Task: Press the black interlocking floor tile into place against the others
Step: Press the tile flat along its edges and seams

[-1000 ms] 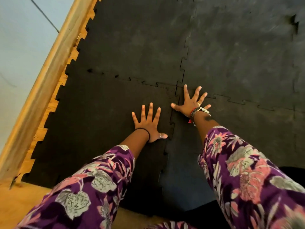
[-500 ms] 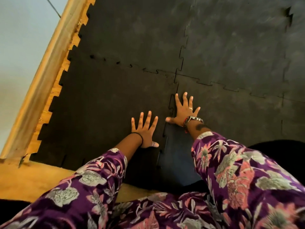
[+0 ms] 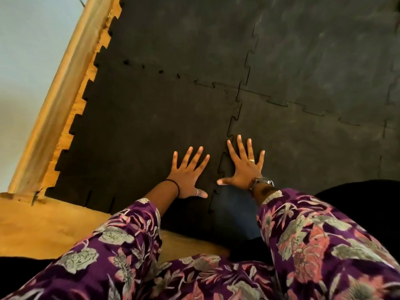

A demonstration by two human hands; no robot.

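A black interlocking floor tile (image 3: 147, 131) lies at the near left, its toothed left edge over bare wood. It meets the neighbouring black tile (image 3: 303, 148) along a jigsaw seam (image 3: 231, 126) running toward me. My left hand (image 3: 188, 176) lies flat with fingers spread on the left tile, just beside the seam. My right hand (image 3: 244, 167) lies flat with spread fingers on the right tile, its thumb reaching across the seam. Neither hand holds anything. Further tiles (image 3: 313, 50) are joined behind.
A wooden baseboard (image 3: 58, 100) and pale wall (image 3: 28, 61) run along the left. Bare wood floor (image 3: 43, 226) shows at the near left. My purple floral sleeves (image 3: 324, 245) fill the bottom. A dark shape (image 3: 368, 204) sits at the near right.
Both hands have moved nearer to me along the seam. The right hand has turned flatter, with its fingers pointing away from me.
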